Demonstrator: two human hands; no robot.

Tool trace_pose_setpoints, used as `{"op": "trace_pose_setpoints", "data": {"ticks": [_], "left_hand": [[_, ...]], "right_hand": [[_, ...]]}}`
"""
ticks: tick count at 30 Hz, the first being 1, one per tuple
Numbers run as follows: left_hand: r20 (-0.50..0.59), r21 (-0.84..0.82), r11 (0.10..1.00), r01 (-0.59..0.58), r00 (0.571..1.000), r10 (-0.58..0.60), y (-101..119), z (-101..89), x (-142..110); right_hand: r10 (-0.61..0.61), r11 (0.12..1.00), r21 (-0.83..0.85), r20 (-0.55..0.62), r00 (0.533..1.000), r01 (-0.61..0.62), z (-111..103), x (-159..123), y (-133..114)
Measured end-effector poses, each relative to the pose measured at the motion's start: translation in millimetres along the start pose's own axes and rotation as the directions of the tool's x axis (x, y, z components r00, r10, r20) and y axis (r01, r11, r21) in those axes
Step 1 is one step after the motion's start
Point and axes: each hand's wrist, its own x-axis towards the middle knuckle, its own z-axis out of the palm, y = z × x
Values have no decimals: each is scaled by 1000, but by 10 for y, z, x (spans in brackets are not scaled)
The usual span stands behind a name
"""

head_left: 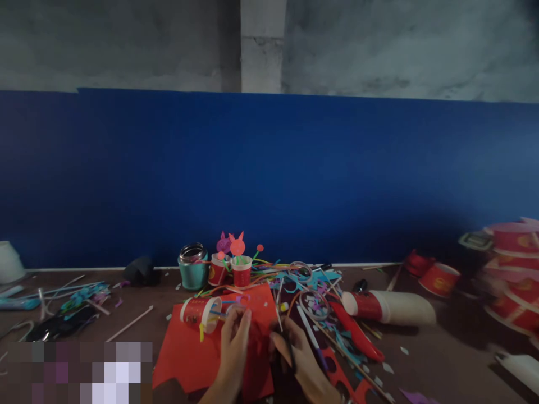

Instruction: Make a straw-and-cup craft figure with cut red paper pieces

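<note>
My left hand (234, 345) is above the red paper sheets (189, 348), its thumb and fingers pinched together. What lies between those fingertips is too small to make out. A pair of scissors (288, 345) with a dark handle is in my right hand (304, 359), and its thin blade points away from me. Just left of my left hand, a red and white paper cup (197, 312) lies on its side on the red paper, with blue and yellow strips at its mouth. Behind it stands a red cup (241, 272) bearing a pink paper animal head (237, 247).
A teal metal jar (193, 268) stands behind the paper. Right of my hands are a marker (310, 334), colourful scraps, and a long stack of paper cups (391, 307) lying down. More red cups (511, 275) are piled at far right. A blue panel (269, 179) closes the back.
</note>
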Motion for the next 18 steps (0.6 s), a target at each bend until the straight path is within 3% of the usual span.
{"op": "trace_pose_setpoints", "data": {"ticks": [5, 9, 15, 18], "left_hand": [[4, 11, 1000, -12, 1000, 12, 32, 11, -8], [21, 41, 999, 34, 999, -35, 103, 65, -73], [177, 55, 998, 8, 984, -18, 108, 93, -94], [167, 45, 999, 13, 986, -21, 72, 85, -98]], "right_hand": [[40, 995, -98, 132, 990, -27, 53, -59, 94], [4, 995, -98, 126, 992, 8, 65, -58, 127], [-29, 999, -21, 116, 993, 31, 45, -40, 56], [-51, 999, 17, 140, 989, 49, 65, -52, 14]]}}
